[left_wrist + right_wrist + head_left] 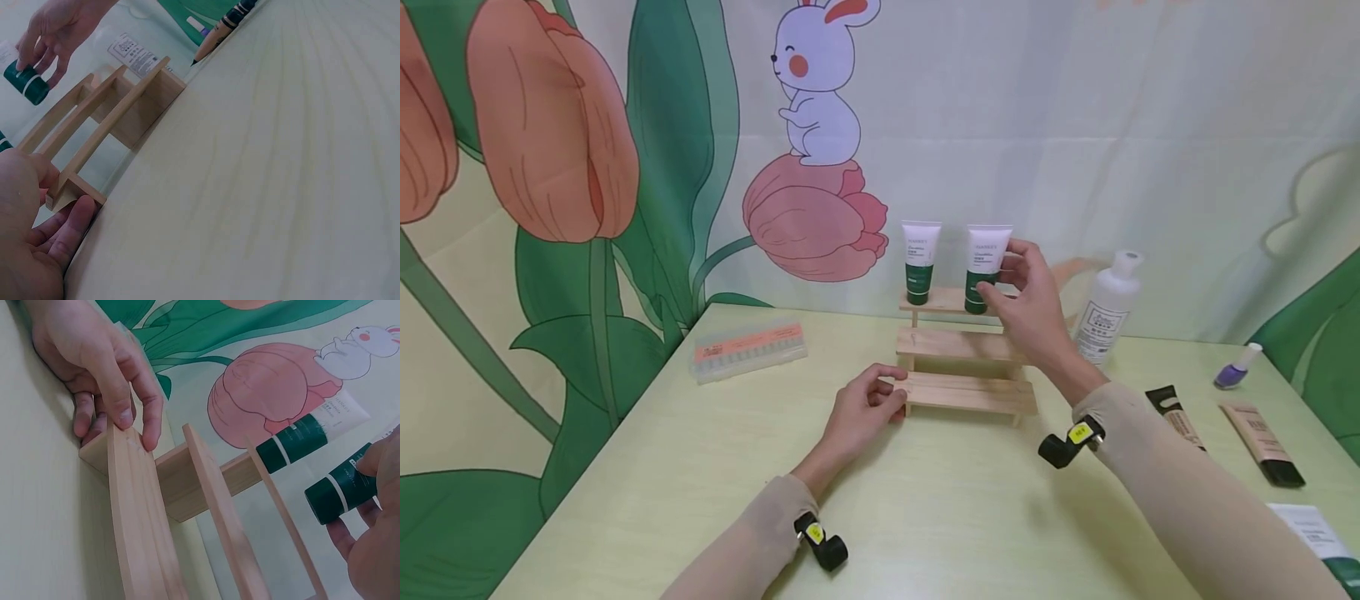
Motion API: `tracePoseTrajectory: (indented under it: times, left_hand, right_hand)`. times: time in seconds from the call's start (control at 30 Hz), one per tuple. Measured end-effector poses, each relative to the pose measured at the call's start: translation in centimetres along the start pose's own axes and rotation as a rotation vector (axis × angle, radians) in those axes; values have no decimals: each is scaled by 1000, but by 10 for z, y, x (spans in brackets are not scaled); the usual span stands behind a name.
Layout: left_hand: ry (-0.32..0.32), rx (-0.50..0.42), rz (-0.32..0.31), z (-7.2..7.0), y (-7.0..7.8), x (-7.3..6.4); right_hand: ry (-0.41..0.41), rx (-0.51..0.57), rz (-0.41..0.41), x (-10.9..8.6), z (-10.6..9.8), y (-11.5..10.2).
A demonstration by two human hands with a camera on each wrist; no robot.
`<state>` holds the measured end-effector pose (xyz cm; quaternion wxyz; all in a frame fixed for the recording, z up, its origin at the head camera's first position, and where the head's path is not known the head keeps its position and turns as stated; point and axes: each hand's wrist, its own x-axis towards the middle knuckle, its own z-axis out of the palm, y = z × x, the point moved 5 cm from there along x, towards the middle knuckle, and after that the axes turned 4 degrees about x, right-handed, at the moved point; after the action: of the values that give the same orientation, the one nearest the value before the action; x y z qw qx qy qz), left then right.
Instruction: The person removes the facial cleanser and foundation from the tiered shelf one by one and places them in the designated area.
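A small three-step wooden rack (957, 343) stands on the table by the backdrop. My left hand (863, 410) holds the left end of its lowest step between thumb and fingers; the left wrist view shows the fingers around the rack's end piece (84, 187). Pinched upright in my right hand (1032, 304) is a white squeeze tube with a green lower half and cap (987, 260). In the right wrist view, that tube's cap (326, 499) is close over the top shelf. A matching tube (919, 265) stands cap down on the top shelf's left end.
Behind my right wrist stands a white bottle (1105, 312). On the right lie a purple nail polish bottle (1234, 371), a black-topped tube (1176, 414), a beige tube (1262, 442) and another white-green tube (1317, 533). A clear flat case (748, 350) lies at the left.
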<state>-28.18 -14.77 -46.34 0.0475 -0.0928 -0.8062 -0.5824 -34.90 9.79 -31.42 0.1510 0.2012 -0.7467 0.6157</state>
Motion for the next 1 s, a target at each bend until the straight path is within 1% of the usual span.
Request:
tracePoseTrajectory:
  times: [0.33, 0.4, 0.53, 0.73, 0.9, 1.0]
  left_hand:
    - [-2, 13, -5, -2, -2, 0]
    - [0, 13, -8, -3, -2, 0]
    - [-1, 10, -11, -2, -3, 1]
    - [-3, -4, -4, 0, -2, 0]
    - [4, -13, -2, 0, -1, 0]
    - [2, -1, -7, 0, -1, 0]
  right_hand:
    - [17, 56, -28, -21, -25, -30]
    - [14, 53, -38, -25, -30, -36]
    - [20, 31, -50, -33, -42, -46]
    - [66, -45, -60, -50, -61, -58]
    - [87, -35, -57, -61, -77, -62]
    - [102, -79, -37, -67, -87, -61]
